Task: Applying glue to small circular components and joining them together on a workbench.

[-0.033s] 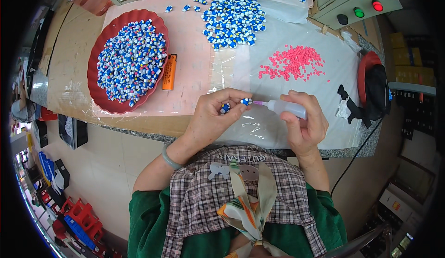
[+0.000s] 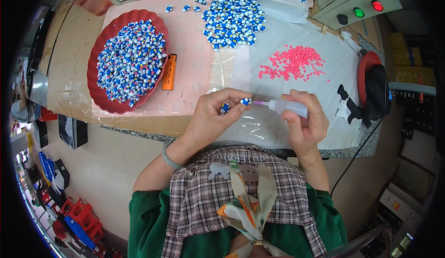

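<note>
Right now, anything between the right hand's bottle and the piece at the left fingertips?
Nothing visible: the squeeze bottle in the right hand points its purple tip at the blue-and-white piece pinched in the left hand. Whether tip and piece touch, I can't tell.

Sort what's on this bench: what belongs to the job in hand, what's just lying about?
Belonging to the job:
Two blue-and-white pieces, left hand
Squeeze bottle, right hand
Probably: pink bits, blue-and-white heap, red dish

Apparently lying about:
Orange lighter-like object beside the dish
Black scrap, right
</note>
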